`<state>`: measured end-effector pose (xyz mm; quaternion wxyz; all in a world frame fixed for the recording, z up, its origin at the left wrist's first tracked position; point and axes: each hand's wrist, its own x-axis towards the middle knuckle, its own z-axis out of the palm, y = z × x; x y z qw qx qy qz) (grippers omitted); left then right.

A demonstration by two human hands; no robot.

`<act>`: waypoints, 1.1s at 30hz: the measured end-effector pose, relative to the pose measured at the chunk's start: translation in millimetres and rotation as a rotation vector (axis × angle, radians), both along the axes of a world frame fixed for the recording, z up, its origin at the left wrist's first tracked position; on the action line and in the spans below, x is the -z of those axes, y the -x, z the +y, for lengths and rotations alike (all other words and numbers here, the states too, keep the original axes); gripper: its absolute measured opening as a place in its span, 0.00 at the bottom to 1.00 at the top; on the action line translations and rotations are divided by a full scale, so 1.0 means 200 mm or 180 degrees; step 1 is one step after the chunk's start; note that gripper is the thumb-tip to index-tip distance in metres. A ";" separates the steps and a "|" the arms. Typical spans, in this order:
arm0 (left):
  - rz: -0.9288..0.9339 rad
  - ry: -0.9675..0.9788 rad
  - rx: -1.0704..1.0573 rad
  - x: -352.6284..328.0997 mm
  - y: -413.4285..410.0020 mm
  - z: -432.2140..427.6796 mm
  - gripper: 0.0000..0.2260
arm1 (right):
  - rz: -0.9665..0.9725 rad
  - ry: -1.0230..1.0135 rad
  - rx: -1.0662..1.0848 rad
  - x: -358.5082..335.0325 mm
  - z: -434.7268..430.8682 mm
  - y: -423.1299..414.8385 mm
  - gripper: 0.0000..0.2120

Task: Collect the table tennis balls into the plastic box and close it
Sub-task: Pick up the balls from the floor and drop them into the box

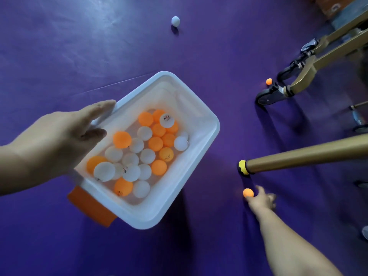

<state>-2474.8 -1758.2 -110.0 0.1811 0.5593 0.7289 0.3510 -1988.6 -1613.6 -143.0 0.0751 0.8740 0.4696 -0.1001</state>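
A white plastic box (201, 140) with an orange clip on its near end is lifted above the purple floor, lid off, holding several orange and white balls. My left hand (57, 140) grips its left rim. Down on the floor to the right, my right hand (262, 200) has its fingertips on an orange ball (248, 193); whether the fingers have closed around it is unclear. A white ball (175, 21) lies far ahead on the floor. Another orange ball (268, 81) rests beside a caster wheel.
Gold table legs stand at the right: one with a yellow-and-black foot (244, 167) just above my right hand, others on black caster wheels (265, 98). Purple floor (79, 46) stretches ahead and left. No lid is in view.
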 end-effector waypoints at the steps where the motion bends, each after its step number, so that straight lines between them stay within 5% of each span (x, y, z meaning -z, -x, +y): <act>1: -0.0035 0.0066 -0.0053 0.00 0.00 0.01 0.35 | 0.0102 0.0094 -0.0048 0.02 -0.02 0.01 0.25; 7: -0.0169 0.0263 -0.0113 -0.03 0.02 0.00 0.34 | -0.0174 0.0176 -0.0829 0.06 -0.14 0.20 0.14; 13: -0.0282 0.0276 -0.0254 -0.02 0.19 0.00 0.29 | 0.0751 -0.0916 -0.1562 -0.05 -0.19 0.76 0.11; 20: -0.0180 0.0708 -0.0140 -0.08 0.49 -0.01 0.25 | 0.1988 -0.2642 -0.2491 -0.30 -0.32 1.61 0.24; 24: -0.0136 0.0980 -0.0039 -0.15 0.70 -0.02 0.24 | 0.2037 -0.1408 -0.2716 -0.43 -0.32 2.00 0.33; 26: -0.0177 0.1138 -0.0108 -0.21 0.80 -0.08 0.24 | 0.1843 -0.0827 -0.2478 -0.49 -0.31 2.16 0.29; 31: -0.0371 0.1406 -0.0501 -0.50 1.03 -0.23 0.24 | 0.1945 -0.0668 -0.2374 -0.77 -0.31 2.53 0.13; 33: -0.0353 0.1398 -0.0587 -0.68 1.14 -0.29 0.23 | 0.1945 -0.0635 -0.2299 -0.95 -0.34 2.67 0.17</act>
